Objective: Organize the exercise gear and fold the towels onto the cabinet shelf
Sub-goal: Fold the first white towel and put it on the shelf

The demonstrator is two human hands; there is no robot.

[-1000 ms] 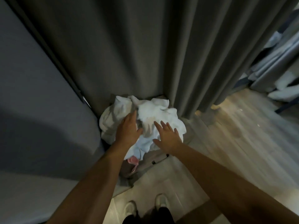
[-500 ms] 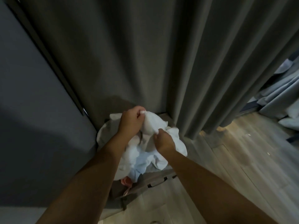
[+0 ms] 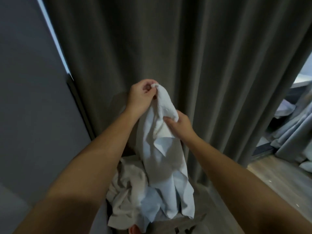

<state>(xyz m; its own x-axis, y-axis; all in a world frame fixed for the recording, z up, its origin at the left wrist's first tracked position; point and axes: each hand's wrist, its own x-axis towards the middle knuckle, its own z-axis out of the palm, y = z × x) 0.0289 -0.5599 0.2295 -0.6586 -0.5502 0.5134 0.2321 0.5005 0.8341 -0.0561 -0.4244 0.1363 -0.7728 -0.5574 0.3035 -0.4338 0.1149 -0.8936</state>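
A white towel (image 3: 162, 149) hangs in the air in front of a dark curtain. My left hand (image 3: 141, 97) pinches its top corner, raised highest. My right hand (image 3: 180, 124) grips the towel's edge a little lower and to the right. The towel's lower end trails down into a pile of white and pale blue laundry (image 3: 131, 196) in a grey basket (image 3: 187, 227) at my feet. A bit of pink cloth (image 3: 133, 229) shows at the bottom of the pile.
A dark grey curtain (image 3: 185, 56) fills the view ahead. A grey wall or cabinet side (image 3: 30, 98) stands at the left. Wooden floor (image 3: 278, 183) lies at the right, with pale blue bedding (image 3: 293, 132) beyond the curtain's edge.
Both hands went from resting on the pile to gripping a white towel, then lifted it up out of the basket. The view tilted upward.
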